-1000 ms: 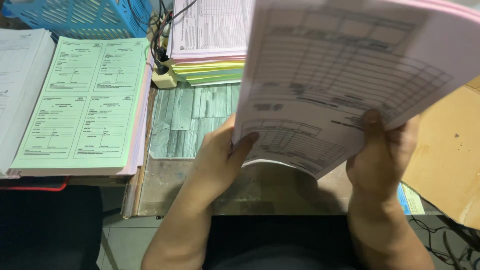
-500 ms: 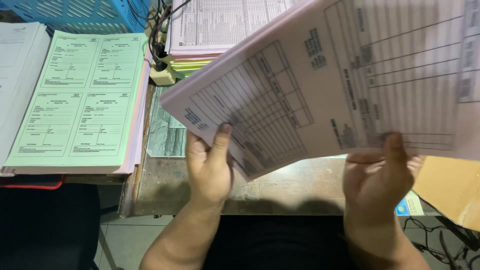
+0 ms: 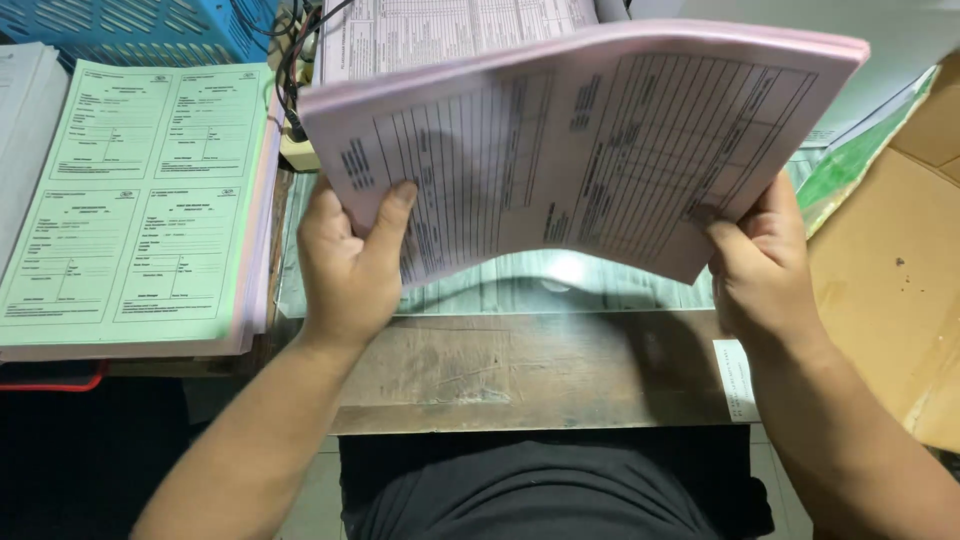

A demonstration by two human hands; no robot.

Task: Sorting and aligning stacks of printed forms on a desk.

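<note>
Two hands clamp one thick pink stack of forms [image 3: 590, 140]: left hand [image 3: 345, 265] on its left edge, right hand [image 3: 765, 265] on the lower right corner, stack lifted and tilted above the worktop [image 3: 520, 360]. Looks mid-handling, not set down. Green forms [image 3: 130, 200] lie left, blue basket [image 3: 130, 30] behind, cardboard [image 3: 890, 280] right, more printed sheets [image 3: 450, 25] behind.
</note>
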